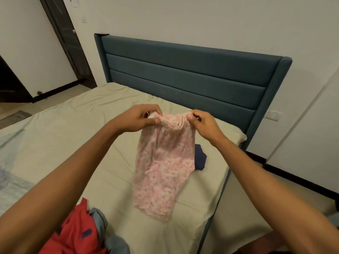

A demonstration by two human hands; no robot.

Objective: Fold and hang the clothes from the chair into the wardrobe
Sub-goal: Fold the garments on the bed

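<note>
Pink floral garment (163,167) held up by its gathered top edge over the bed (73,140), lower part trailing onto the sheet; probably stretched out this way to square it before a fold. Left hand (139,117) pinching the top left corner, fingers curled tight round bunched cloth. Right hand (201,121) pinching the top right corner the same way, thumb and fingers closed on the fabric (neither hand slack or spread). Dark blue item (200,158) lying on the bed just right of the garment, partly hidden behind it. Red garment (77,233) and grey-blue cloth (104,224) heaped at the near edge, seemingly waiting their turn. Teal headboard (183,70) at the far side. No wardrobe or chair in sight.
</note>
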